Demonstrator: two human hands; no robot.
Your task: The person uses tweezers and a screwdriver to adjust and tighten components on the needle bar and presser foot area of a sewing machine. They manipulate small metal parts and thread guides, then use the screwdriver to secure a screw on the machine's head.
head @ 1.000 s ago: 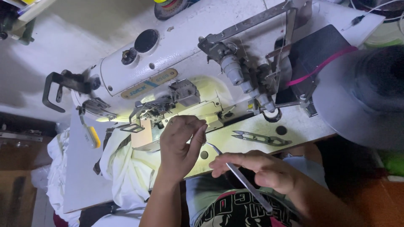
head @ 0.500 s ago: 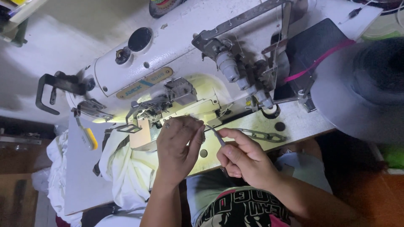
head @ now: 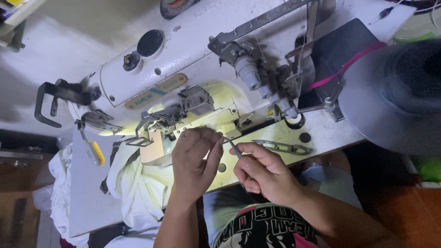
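Gripping a slim metal tool (head: 233, 148), probably tweezers, the right hand (head: 264, 173) is curled closed around the tool's handle, with the tip angled up and left toward the left hand's fingertips. The left hand (head: 195, 158) is partly closed, its thumb and fingers pinched together just in front of the needle area (head: 167, 121) of the white industrial sewing machine (head: 183, 73); whether anything as fine as a thread sits in that pinch cannot be determined at this size. The 2 hands are close together, the tool tip meeting or nearly meeting the left fingers. White fabric (head: 138, 183) lies under the left forearm and hangs over the near edge of the machine table (head: 87, 202). A lamp on the machine head lights the bed around the presser foot in pale yellow. A metal thread snip (head: 282, 147) lies flat on the table just right of the right hand, apart from it. A yellow-handled tool (head: 95, 153) rests on the table left of the fabric. A black panel (head: 340, 43) with a pink strip (head: 347, 64) across it sits at the machine's right end, and a large grey rounded shape (head: 390, 101), blurred, fills the right edge of the view.
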